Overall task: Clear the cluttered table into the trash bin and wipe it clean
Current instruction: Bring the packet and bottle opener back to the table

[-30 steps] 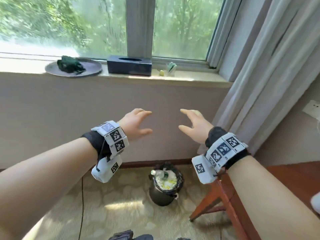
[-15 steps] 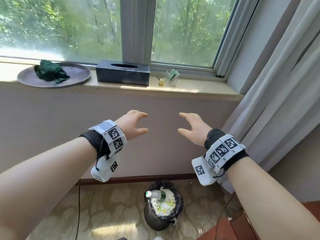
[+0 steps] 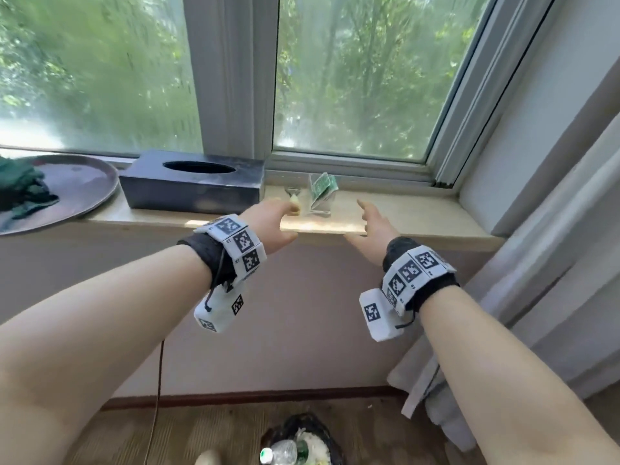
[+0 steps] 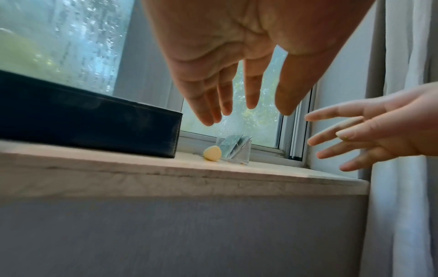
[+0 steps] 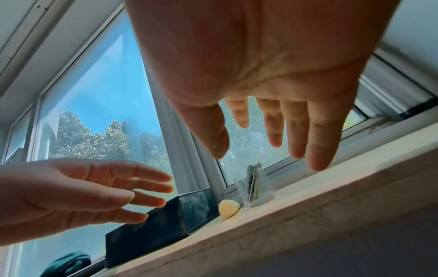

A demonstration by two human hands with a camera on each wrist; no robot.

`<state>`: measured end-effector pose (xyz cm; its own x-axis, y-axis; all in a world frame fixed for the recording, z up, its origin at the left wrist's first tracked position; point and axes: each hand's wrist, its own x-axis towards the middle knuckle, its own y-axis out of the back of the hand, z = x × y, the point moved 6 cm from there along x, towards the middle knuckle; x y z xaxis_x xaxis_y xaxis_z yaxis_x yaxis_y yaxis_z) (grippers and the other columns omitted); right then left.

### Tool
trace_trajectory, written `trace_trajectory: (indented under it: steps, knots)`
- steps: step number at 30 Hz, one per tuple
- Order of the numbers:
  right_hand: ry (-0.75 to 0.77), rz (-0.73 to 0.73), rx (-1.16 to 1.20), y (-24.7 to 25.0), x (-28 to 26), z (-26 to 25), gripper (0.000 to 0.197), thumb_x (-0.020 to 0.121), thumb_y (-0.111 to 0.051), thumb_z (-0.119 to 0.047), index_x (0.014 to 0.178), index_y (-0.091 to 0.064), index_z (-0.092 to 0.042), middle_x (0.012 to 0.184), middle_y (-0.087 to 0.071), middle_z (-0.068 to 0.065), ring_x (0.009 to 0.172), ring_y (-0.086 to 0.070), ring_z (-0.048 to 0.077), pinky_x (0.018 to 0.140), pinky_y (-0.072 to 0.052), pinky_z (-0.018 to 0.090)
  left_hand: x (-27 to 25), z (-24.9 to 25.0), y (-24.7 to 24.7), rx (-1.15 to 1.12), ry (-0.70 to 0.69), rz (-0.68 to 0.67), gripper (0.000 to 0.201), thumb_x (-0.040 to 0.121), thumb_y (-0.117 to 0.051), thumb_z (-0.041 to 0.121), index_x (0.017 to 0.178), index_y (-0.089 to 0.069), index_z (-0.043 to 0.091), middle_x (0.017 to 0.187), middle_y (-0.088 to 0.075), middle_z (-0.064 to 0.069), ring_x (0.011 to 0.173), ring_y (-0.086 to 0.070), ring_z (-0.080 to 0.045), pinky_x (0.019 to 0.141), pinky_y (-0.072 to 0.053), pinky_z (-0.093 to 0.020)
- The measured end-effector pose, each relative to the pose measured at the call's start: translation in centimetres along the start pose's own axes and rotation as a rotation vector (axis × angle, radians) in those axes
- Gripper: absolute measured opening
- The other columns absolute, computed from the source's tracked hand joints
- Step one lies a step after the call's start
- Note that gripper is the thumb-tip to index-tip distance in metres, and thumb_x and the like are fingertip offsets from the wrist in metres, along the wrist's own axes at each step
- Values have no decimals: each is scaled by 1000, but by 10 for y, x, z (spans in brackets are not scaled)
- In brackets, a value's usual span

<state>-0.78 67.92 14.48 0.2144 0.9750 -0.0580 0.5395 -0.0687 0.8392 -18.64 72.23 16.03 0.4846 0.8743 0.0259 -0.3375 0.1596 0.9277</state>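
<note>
Both my hands reach toward the window sill (image 3: pixel 402 216), empty, fingers straight and spread. My left hand (image 3: pixel 275 223) hovers just in front of a small pale yellow lump (image 4: pixel 212 153) lying on the sill. My right hand (image 3: pixel 372 226) is a little to its right. Between them stands a clear plastic holder (image 3: pixel 320 196) with green packets in it. The black trash bin (image 3: pixel 302 441) sits on the floor below, full of white rubbish and a plastic bottle (image 3: pixel 278 453). A dark green cloth (image 3: pixel 20 189) lies on a round tray (image 3: pixel 84 189) at the sill's left end.
A dark tissue box (image 3: pixel 191 184) stands on the sill left of my hands. Grey curtains (image 3: pixel 553 229) hang at the right. A thin cable (image 3: pixel 157 380) runs down the wall to the patterned carpet.
My view has tilted up and closed in on the window. Both hands have risen and moved forward to the sill's edge; the bin has slid to the bottom of the view.
</note>
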Motion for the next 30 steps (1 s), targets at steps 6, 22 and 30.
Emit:
trace_trajectory:
  steps: [6, 22, 30]
  knots:
    - [-58, 18, 1, -8, 66, -3, 71, 93, -52, -29, 149, -8, -30, 148, -29, 10, 124, -45, 28, 94, -38, 33, 72, -8, -25, 146, 76, -75, 50, 86, -56, 16, 133, -42, 10, 140, -36, -10, 123, -45, -27, 99, -42, -35]
    - [-4, -69, 70, -33, 150, -19, 93, 81, -67, -39, 149, -6, -22, 145, -40, 7, 123, -50, 26, 104, -41, 40, 131, -28, -42, 248, 168, -236, 40, 86, -55, 15, 124, -44, 16, 122, -49, -11, 109, -54, -29, 95, -46, -39]
    - [-22, 36, 43, -40, 158, -18, 77, 80, -59, -30, 144, -17, -28, 132, -47, 9, 104, -60, 25, 91, -52, 41, 121, -34, -35, 173, 118, -210, 36, 84, -56, 22, 119, -48, 20, 119, -50, -10, 98, -57, -26, 84, -49, -32]
